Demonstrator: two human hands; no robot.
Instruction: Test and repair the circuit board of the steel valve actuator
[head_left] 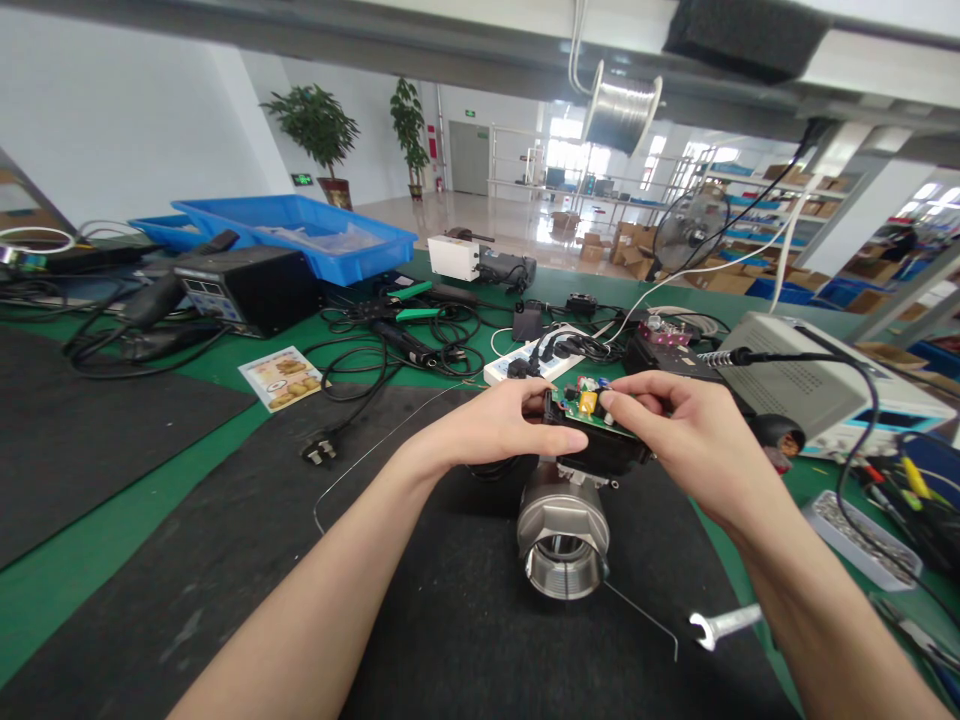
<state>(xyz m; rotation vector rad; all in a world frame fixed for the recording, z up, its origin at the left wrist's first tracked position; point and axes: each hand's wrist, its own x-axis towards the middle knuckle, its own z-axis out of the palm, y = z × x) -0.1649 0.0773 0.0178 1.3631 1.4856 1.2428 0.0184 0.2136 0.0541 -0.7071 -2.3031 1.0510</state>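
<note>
A green circuit board with a yellow part and several small components sits at the open top of a black housing. My left hand grips the housing's left side, its thumb lying along the front. With thumb and fingertips, my right hand pinches the board at its right end; the exact contact is partly hidden by the fingers. Below the housing stands a threaded steel valve body, its round opening facing me. A thin wire shows at the right of the valve body.
An open-end wrench lies at right on the black mat, near a tray of small metal parts. Behind are a power strip, tangled cables and a soldering iron. A black station and blue bins stand left.
</note>
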